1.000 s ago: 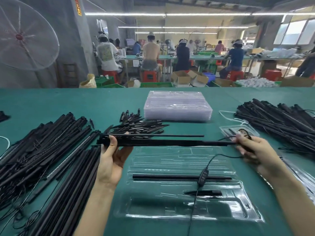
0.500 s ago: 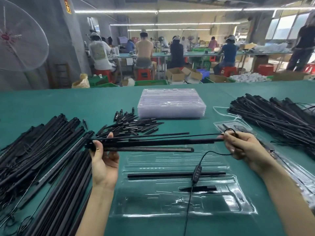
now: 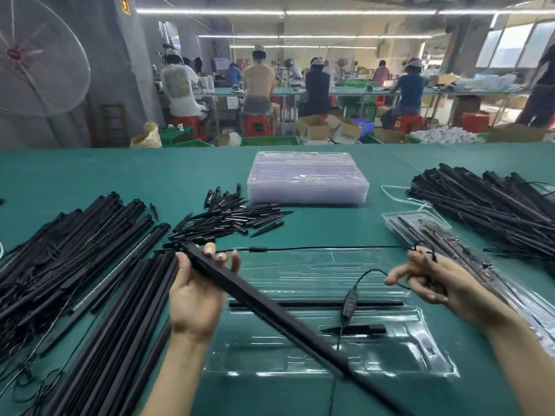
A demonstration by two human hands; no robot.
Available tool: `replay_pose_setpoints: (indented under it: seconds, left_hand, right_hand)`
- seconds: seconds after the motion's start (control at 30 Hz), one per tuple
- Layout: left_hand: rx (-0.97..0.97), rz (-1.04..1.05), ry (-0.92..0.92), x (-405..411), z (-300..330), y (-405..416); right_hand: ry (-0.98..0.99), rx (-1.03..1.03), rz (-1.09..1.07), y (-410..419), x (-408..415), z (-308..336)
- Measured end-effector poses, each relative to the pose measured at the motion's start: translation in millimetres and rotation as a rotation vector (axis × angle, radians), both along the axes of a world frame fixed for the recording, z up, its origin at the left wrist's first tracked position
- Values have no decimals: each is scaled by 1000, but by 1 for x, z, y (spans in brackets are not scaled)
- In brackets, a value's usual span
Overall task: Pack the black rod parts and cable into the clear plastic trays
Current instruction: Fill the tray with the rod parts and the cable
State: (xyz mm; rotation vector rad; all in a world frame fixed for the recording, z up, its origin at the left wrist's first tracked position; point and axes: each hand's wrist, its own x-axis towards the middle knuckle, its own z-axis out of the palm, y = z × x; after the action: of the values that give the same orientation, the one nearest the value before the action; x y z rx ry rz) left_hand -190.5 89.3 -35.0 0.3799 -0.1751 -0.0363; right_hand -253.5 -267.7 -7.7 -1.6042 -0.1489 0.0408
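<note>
- Green table (image 3: 315, 229) carries everything; rod piles lie well outside each hand, and a stack of trays (image 3: 306, 181) sits far beyond both
- Clear tray (image 3: 414, 349) lies open between and below the two hands; one thin rod (image 3: 315, 303) and a short spike (image 3: 354, 329) already sit in its grooves
- Long rod (image 3: 270, 313) is held at its far end by the left hand (image 3: 195, 298), fingers curled round it; from that grip it slants down across the tray toward the camera, blurred, its near end past the tray's front edge
- Cable (image 3: 315, 248) runs taut from the left grip to the right hand (image 3: 432, 280), which pinches it, with coiled turns apparently looped over the fingers; a loop drops from there to the inline switch (image 3: 351, 298) hanging over the tray
- To do this well, I judge: level the rod parallel with the free groove before lowering; keep coiling the slack small enough for the tray's wide pocket; avoid snagging the switch on the seated rod
</note>
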Motion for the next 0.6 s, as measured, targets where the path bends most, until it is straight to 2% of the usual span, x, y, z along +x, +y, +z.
replay_pose_setpoints:
  seconds: [0.07, 0.17, 0.33, 0.43, 0.53, 0.6]
  left_hand:
    - [-2, -18, 5, -3, 4, -9]
    - [119, 27, 20, -6, 7, -20]
    - [14, 114, 82, -5, 9, -28]
    - [64, 204, 182, -5, 6, -31]
    - [101, 283, 290, -4, -5, -35]
    - [85, 331, 363, -2, -9, -36]
  right_hand:
    - [-98, 58, -64, -5, -6, 6]
    - [-239, 201, -121, -10, -17, 24]
    - [-437, 320, -175, -18, -24, 43]
    - [-448, 368, -151, -20, -24, 48]
    - [-294, 408, -217, -34, -19, 48]
    - [-292, 240, -311, -44, -21, 51]
